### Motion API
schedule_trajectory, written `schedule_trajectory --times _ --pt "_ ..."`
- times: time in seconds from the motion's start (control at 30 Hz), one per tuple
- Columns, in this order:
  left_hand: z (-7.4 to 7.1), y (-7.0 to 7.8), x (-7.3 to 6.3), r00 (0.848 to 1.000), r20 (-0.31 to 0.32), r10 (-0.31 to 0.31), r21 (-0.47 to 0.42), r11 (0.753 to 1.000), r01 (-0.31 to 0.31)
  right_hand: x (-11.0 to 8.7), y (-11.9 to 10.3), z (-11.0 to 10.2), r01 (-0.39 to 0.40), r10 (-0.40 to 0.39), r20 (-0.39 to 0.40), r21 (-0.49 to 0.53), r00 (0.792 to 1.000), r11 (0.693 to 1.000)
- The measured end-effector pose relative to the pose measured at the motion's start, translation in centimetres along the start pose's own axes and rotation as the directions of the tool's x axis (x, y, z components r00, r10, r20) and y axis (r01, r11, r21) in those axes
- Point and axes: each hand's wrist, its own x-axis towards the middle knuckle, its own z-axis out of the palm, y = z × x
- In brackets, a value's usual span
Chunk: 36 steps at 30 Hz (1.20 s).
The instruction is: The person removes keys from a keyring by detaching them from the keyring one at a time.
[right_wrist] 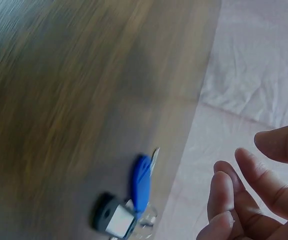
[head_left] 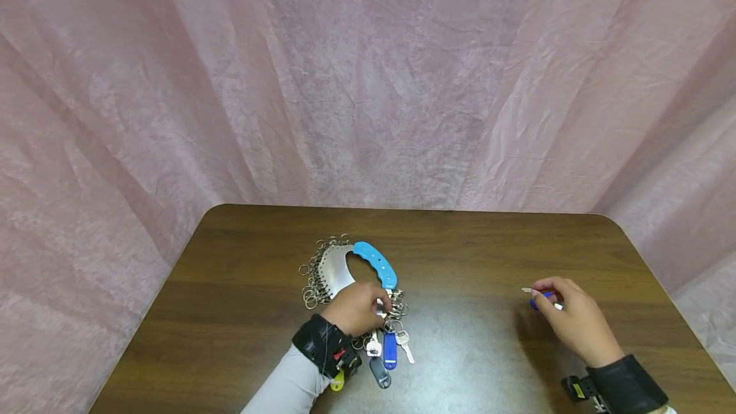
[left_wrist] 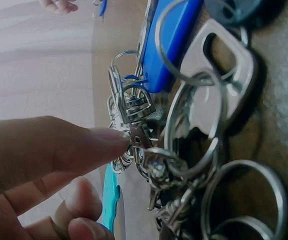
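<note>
My left hand (head_left: 356, 308) is at the near end of a large key holder, a curved metal plate (head_left: 333, 267) with a blue handle (head_left: 375, 262). Thumb and finger curl about its metal clips; in the left wrist view one fingertip (left_wrist: 116, 142) touches a clip (left_wrist: 140, 136). Over the table's right side, my right hand (head_left: 572, 318) has thumb and fingers parted. Below them, apart from the fingers, is a small key bunch: a blue tag (right_wrist: 141, 182), a dark tag with a white label (right_wrist: 115, 217) and a key (right_wrist: 154, 160). Whether it touches the table I cannot tell.
Many small split rings (head_left: 310, 296) line the plate. A blue tag (head_left: 390, 350), a grey fob (head_left: 379, 372), keys (head_left: 405, 344) and a yellow tag (head_left: 337, 382) lie by my left wrist. The wooden table (head_left: 259, 260) ends at a pink curtain (head_left: 374, 82).
</note>
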Motion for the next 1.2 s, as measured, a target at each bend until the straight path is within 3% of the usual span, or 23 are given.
schedule_trajectory --times 0.43,1.2 --pt "0.3 0.3 -0.3 0.998 0.056 -0.036 0.012 0.999 0.035 0.0 -2.6 1.6 0.07 -0.071 0.019 0.069 0.997 0.995" --pt "0.6 0.3 -0.2 0.999 0.016 -0.032 0.04 0.999 0.031 -0.4 -6.3 4.9 0.17 -0.173 0.015 0.127 0.985 0.977"
